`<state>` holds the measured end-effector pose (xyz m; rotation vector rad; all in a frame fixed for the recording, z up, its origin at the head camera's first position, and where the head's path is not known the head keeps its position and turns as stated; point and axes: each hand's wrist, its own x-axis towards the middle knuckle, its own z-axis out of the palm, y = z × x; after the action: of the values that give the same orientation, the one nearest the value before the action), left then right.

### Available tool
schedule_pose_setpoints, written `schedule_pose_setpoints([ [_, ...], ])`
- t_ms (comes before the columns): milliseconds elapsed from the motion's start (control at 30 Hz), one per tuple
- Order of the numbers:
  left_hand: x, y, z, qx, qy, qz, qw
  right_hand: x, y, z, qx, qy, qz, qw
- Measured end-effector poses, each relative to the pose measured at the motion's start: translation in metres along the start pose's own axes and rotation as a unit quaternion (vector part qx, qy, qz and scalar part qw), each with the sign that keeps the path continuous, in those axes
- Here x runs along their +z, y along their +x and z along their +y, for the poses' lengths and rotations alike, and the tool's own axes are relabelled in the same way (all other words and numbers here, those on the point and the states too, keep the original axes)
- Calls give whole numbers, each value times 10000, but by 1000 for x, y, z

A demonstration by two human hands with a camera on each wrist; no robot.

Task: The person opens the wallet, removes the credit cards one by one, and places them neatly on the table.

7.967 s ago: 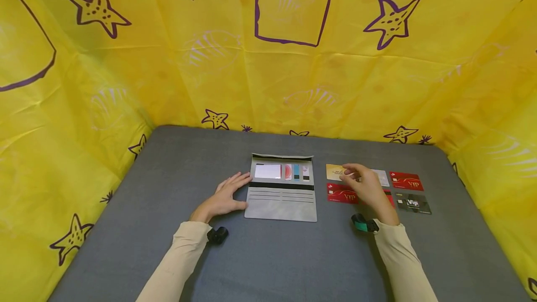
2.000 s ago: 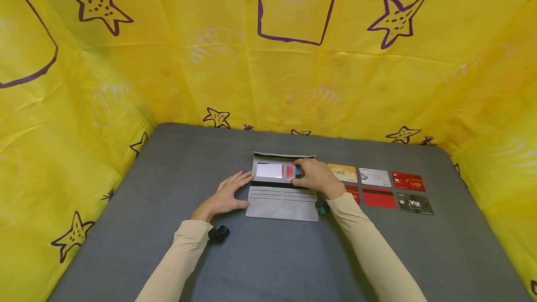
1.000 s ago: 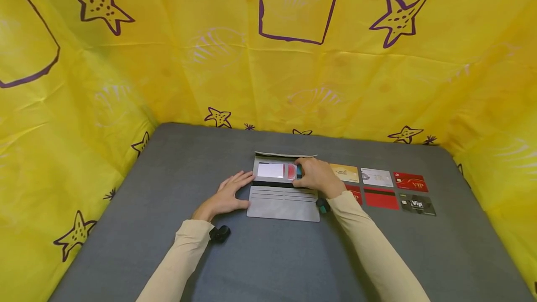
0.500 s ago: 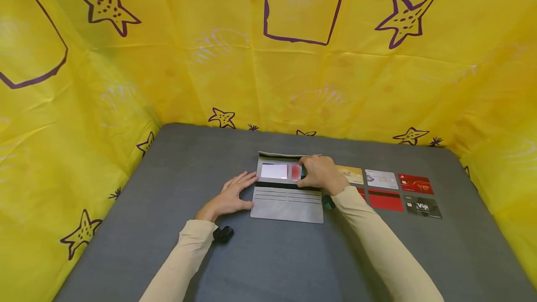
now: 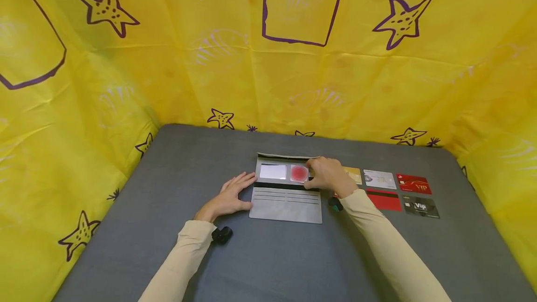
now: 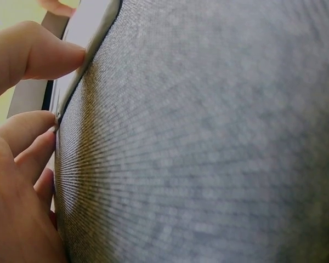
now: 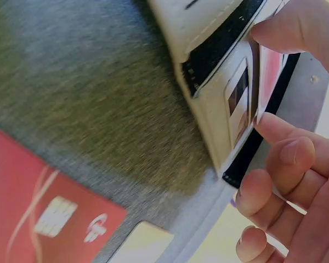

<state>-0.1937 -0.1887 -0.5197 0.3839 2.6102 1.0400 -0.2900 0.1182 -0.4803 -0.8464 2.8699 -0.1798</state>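
Observation:
A grey wallet (image 5: 286, 209) lies unfolded on the table, with slit pockets in its near half and windowed pockets in its far half. My left hand (image 5: 226, 199) rests at the left edge, thumb and fingers spread and fingertips touching it. At the far half's right side, my right hand (image 5: 331, 176) pinches a card (image 5: 299, 174) with a red round print between thumb and index finger. In the right wrist view the pinkish card (image 7: 270, 71) stands between those two fingertips, beside a small window (image 7: 238, 98). A white windowed pocket (image 5: 272, 171) shows to its left.
Loose cards lie in two rows right of the wallet: gold (image 5: 354, 175), silver (image 5: 379, 179) and red VIP (image 5: 414, 184) behind, a red striped card (image 5: 384, 200) and a black VIP card (image 5: 421, 206) in front. Yellow patterned cloth (image 5: 293, 83) encloses the grey table (image 5: 268, 264).
My right hand has left the loose cards for the wallet and pinches there. Over the last half second it shifts right with the card, baring the whole red circle. My left hand stays put.

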Motion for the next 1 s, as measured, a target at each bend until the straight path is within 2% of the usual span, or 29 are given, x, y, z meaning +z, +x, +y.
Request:
schedule_pose_setpoints([
  [167,2,1,1,-34,-42,-8,10000,0,-9,9,41,257,2,9997],
  [300,2,1,1,-27,-32,-20,10000,2,-17,15,72,593,156,9981],
  [467,1,0,0,15,10,56,10000,9,-21,16,-87,990,374,9944],
  [600,2,1,0,97,-7,45,9999,15,-21,10,-190,962,546,9937],
  [767,2,1,-1,88,16,36,10000,20,-19,5,-35,750,658,9950],
  [1000,0,0,-1,84,44,51,9999,21,-24,7,108,1095,843,9903],
])
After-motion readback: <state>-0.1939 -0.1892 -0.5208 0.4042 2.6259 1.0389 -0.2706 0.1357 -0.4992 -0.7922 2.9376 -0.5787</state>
